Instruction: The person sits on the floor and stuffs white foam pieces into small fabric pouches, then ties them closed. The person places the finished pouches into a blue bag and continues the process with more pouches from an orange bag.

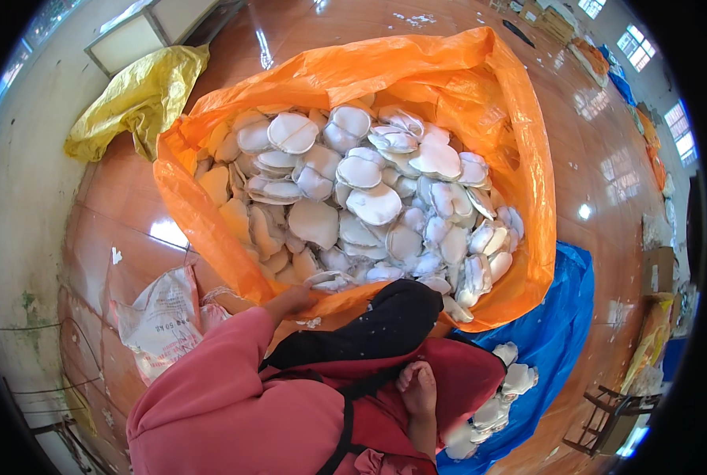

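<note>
A large orange woven plastic sack [519, 103] lies spread wide in front of me. Inside is a heap of white padded, rounded pieces [375, 204], many with thin fuzzy edges. My left hand [294, 299] is at the sack's near rim, closed on the plastic, its fingertips partly hidden. My right hand [418, 386] rests over my lap with the fingers curled in, and I see nothing in it. A knee in black cloth [377, 321] presses against the near rim between the two hands.
A blue sheet [571, 293] with several white padded pieces [492, 412] lies at the right. To the left are a yellow sack [147, 91] and a white printed sack [163, 317]. A small wooden stool [610, 412] stands at the lower right, with cartons [658, 269] along the wall.
</note>
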The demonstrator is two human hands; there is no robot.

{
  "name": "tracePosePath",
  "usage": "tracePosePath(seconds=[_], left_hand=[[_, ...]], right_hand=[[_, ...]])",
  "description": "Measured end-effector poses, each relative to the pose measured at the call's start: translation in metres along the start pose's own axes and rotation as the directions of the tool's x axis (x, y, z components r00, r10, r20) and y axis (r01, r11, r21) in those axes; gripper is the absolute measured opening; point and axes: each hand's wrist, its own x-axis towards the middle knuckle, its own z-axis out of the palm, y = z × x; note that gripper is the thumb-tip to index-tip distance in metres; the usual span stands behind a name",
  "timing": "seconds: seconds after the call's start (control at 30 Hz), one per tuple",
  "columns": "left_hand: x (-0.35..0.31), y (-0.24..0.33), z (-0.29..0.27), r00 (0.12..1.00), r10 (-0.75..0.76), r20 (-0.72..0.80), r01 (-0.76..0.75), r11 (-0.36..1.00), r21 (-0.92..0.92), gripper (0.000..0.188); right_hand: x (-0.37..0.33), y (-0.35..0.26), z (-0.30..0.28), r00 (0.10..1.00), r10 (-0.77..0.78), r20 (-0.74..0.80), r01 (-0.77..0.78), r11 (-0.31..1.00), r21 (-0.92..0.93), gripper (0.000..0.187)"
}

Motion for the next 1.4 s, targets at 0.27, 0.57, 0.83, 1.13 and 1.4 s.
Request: tracePosePath(seconds=[0.27, 0.57, 0.83, 1.13, 1.4], left_hand=[[-0.003, 0.020, -0.003, 0.986, -0.038, -0.162, 0.037, 0.999, -0.005, 0.044], [0.016, 0.044, -0.007, 0.972, 0.067, -0.224, 0.033, 0.909, 0.416, 0.029], [0.007, 0.071, -0.072, 0.879, 0.166, -0.448, 0.050, 0.900, 0.432, 0.030], [-0.025, 0.130, -0.152, 0.667, 0.200, -0.717, -0.395, 0.912, -0.113, 0.044], [-0.083, 0.270, -0.132, 0.428, 0.353, -0.832, -0.832, 0.513, -0.210, 0.038]], right_hand=[[-0.004, -0.008, -0.005, 0.998, -0.014, -0.067, 0.014, 1.000, 0.002, 0.020], [-0.017, -0.005, -0.014, 0.990, -0.044, -0.133, 0.053, 0.997, 0.063, 0.014], [-0.034, -0.007, -0.020, 0.987, -0.083, -0.140, 0.102, 0.986, 0.135, 0.010], [-0.053, -0.012, -0.010, 0.966, -0.176, -0.188, 0.185, 0.982, 0.030, 0.008], [-0.057, -0.065, 0.008, 0.917, -0.384, -0.103, 0.314, 0.858, -0.405, 0.013]])
